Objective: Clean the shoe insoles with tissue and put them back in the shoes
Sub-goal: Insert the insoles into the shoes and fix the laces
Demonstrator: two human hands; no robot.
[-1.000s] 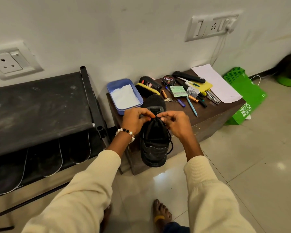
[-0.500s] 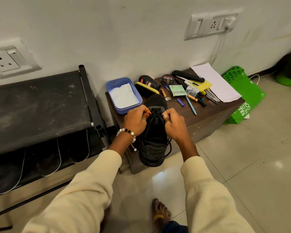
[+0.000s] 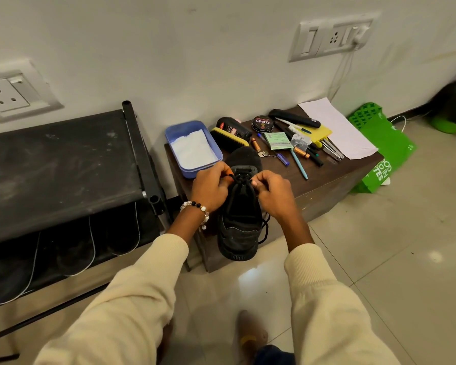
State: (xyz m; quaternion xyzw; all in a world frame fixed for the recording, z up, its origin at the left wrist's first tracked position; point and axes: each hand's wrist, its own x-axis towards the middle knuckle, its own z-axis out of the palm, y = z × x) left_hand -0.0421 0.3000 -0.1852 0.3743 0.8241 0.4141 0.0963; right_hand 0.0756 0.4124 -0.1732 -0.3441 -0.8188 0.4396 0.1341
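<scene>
Counted on and around the wooden cabinet (image 3: pixel 327 180):
- black shoe (image 3: pixel 238 227): 1, plus 1 dark rounded piece (image 3: pixel 241 156) behind it, kind unclear
- hands: 2, left hand (image 3: pixel 209 187) and right hand (image 3: pixel 273 194), both pinching the laces (image 3: pixel 238 178)
- blue tub (image 3: pixel 192 147): 1
- polish tin (image 3: pixel 262 123): 1
- polish bottle (image 3: pixel 234 126): 1
- shoe brush (image 3: pixel 229 140): 1
- green notepad (image 3: pixel 278 140): 1
- white paper sheet (image 3: pixel 337 127): 1
- pens and markers: several, overlapped, exact count not readable
- wall socket plates: 2, left plate (image 3: pixel 13 90) and right plate (image 3: pixel 329 38)
- green bag (image 3: pixel 387 154): 1
</scene>
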